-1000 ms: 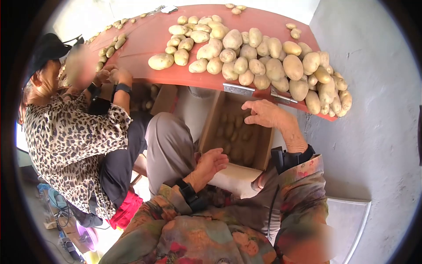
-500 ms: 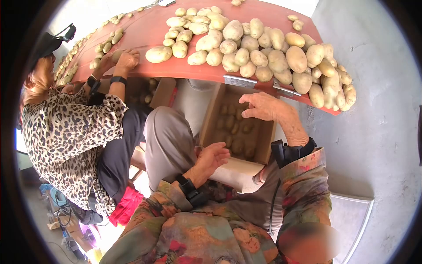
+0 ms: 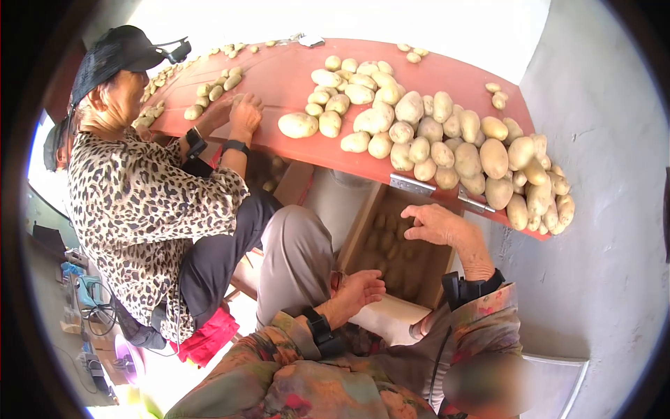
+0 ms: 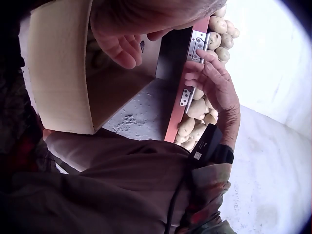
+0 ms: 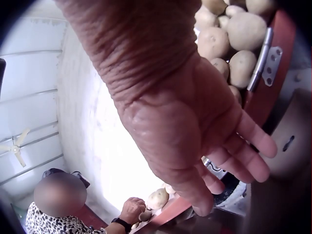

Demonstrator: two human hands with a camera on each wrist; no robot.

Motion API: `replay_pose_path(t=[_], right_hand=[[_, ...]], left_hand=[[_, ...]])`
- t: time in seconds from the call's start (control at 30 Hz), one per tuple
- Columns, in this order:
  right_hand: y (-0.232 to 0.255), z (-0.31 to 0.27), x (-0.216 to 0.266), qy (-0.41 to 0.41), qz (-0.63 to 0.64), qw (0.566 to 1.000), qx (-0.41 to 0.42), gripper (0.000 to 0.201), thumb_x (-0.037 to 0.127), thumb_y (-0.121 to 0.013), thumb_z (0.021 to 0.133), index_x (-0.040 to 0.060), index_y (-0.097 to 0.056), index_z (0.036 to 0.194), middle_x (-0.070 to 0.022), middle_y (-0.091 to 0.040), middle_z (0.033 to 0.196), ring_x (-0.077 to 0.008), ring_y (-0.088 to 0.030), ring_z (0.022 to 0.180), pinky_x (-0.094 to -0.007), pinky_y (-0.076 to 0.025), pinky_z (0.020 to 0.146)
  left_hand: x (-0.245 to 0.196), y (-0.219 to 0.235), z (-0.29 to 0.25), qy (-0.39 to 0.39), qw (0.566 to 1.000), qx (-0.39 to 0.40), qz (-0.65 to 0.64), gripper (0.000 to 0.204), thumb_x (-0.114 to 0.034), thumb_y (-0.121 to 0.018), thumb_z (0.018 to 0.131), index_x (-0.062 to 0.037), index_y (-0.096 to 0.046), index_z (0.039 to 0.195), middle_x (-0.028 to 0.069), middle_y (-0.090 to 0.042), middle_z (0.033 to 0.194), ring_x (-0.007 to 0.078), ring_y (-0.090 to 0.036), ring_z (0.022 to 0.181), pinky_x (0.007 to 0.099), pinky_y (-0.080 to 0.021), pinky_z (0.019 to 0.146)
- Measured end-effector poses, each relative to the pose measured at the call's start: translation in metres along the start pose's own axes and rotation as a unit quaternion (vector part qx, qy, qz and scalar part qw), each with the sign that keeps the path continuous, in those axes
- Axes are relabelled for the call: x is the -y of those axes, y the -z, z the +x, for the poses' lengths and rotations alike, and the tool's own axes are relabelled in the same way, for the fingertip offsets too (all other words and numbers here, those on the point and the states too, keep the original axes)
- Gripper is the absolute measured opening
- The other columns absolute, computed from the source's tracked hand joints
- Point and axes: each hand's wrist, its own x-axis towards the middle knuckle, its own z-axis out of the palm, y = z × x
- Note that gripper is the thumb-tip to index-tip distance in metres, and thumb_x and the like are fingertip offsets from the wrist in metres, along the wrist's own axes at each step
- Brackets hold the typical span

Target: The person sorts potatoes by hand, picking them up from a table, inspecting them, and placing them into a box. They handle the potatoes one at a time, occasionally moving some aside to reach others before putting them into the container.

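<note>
My left hand (image 3: 354, 295) hovers over the near end of a cardboard box (image 3: 448, 269), its fingers loosely bent and holding nothing. Above the far right part of the same box is my right hand (image 3: 440, 225), thumb and fingers apart. In the right wrist view its palm (image 5: 180, 122) shows bare, with relaxed fingers. Potatoes (image 3: 391, 241) lie in shadow inside the box. A large heap of potatoes (image 3: 467, 160) covers the right end of the red table (image 3: 272, 98), just beyond my right hand.
Metal hinges (image 3: 412, 184) sit on the table's near edge. At left, another person in a leopard-print top (image 3: 139, 195) works with both hands at the table. A second box (image 3: 294, 183) stands under the table before them. A grey wall (image 3: 593, 174) borders the right side.
The head view has shifted, so the table and box appear lower and further right. My hands keep nearly the same pose over the box. The other person's head and hands have moved.
</note>
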Motion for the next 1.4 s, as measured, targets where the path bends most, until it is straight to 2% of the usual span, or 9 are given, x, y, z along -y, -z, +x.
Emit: replay_pose_path(t=[0.2,0.27,0.37,0.97,1.1,1.2,1.23,1.27,1.4], right_hand=[[0.002,-0.001,0.008,-0.026,-0.019,0.999,0.01,0.052,0.032,-0.07,0.084,0.0066,-0.054,0.127,-0.0162,-0.067,0.102,-0.033,-0.063,0.098,-0.0414,-0.05,0.084],[0.004,-0.004,0.012,-0.045,-0.002,0.999,0.023,0.05,0.032,-0.069,0.083,0.0059,-0.057,0.124,-0.0213,-0.066,0.112,-0.0372,-0.06,0.109,-0.0449,-0.047,0.094],[0.0,-0.004,0.008,-0.038,-0.007,0.999,0.015,0.049,0.033,-0.068,0.083,0.0059,-0.058,0.123,-0.0215,-0.066,0.112,-0.037,-0.06,0.11,-0.0449,-0.047,0.095],[-0.005,0.0,0.014,-0.001,-0.009,1.0,0.021,0.052,0.036,-0.069,0.084,0.0089,-0.056,0.126,-0.0181,-0.068,0.102,-0.0369,-0.064,0.097,-0.0436,-0.05,0.087],[0.0,-0.002,0.026,-0.02,-0.008,1.0,0.019,0.047,0.029,-0.069,0.084,0.0047,-0.058,0.122,-0.0218,-0.066,0.113,-0.0388,-0.06,0.109,-0.0459,-0.048,0.092],[0.005,-0.004,0.026,-0.01,-0.003,1.0,0.013,0.044,0.028,-0.069,0.084,0.0035,-0.06,0.119,-0.0214,-0.067,0.108,-0.0378,-0.062,0.105,-0.0454,-0.049,0.09],[0.009,-0.005,0.029,-0.016,0.027,0.999,0.005,0.043,0.028,-0.069,0.084,0.0031,-0.061,0.118,-0.0211,-0.068,0.104,-0.0375,-0.064,0.101,-0.0449,-0.05,0.088],[0.01,-0.006,0.031,-0.022,0.059,0.998,0.0,0.042,0.028,-0.069,0.083,0.0026,-0.062,0.116,-0.0208,-0.069,0.1,-0.0371,-0.065,0.098,-0.0444,-0.051,0.086],[0.015,-0.007,0.032,-0.066,0.131,0.989,0.025,0.04,0.028,-0.07,0.084,0.0023,-0.063,0.114,-0.0196,-0.07,0.094,-0.0364,-0.067,0.091,-0.0435,-0.052,0.081]], left_hand=[[0.0,0.0,0.001,0.014,1.0,-0.002,0.004,0.031,-0.017,-0.058,0.094,-0.004,-0.055,0.122,0.0128,-0.063,0.102,0.0255,-0.063,0.093,0.0368,-0.055,0.078],[-0.002,-0.005,-0.005,0.016,1.0,-0.022,0.003,0.028,-0.017,-0.054,0.096,-0.0033,-0.057,0.12,0.0124,-0.065,0.098,0.0239,-0.064,0.09,0.0364,-0.054,0.078],[0.001,-0.003,-0.003,0.014,1.0,-0.014,0.0,0.029,-0.017,-0.055,0.096,-0.0026,-0.057,0.121,0.0126,-0.064,0.098,0.0243,-0.064,0.09,0.0368,-0.054,0.079],[0.003,0.001,0.002,0.017,1.0,0.004,-0.006,0.032,-0.018,-0.058,0.094,-0.0019,-0.056,0.121,0.0134,-0.066,0.099,0.0258,-0.065,0.091,0.0381,-0.054,0.081],[0.006,0.002,-0.007,0.016,1.0,0.004,-0.015,0.031,-0.017,-0.058,0.094,-0.003,-0.056,0.122,0.0124,-0.067,0.099,0.026,-0.066,0.092,0.0382,-0.054,0.081],[-0.018,-0.008,-0.018,-0.035,0.998,0.021,-0.039,0.03,-0.016,-0.058,0.094,-0.0052,-0.056,0.122,0.0096,-0.067,0.099,0.0237,-0.066,0.092,0.0385,-0.054,0.081],[-0.033,-0.009,-0.019,-0.057,0.994,0.074,-0.055,0.03,-0.017,-0.058,0.095,-0.0062,-0.057,0.122,0.0077,-0.068,0.098,0.0223,-0.067,0.091,0.0382,-0.055,0.08],[-0.051,-0.011,-0.02,-0.079,0.986,0.124,-0.073,0.029,-0.017,-0.058,0.095,-0.0073,-0.057,0.122,0.0059,-0.068,0.097,0.0208,-0.067,0.089,0.038,-0.055,0.079],[-0.143,-0.058,-0.048,-0.178,0.966,0.18,-0.05,0.025,-0.018,-0.057,0.096,-0.0082,-0.058,0.118,0.0044,-0.07,0.094,0.0193,-0.069,0.085,0.0344,-0.056,0.073]])
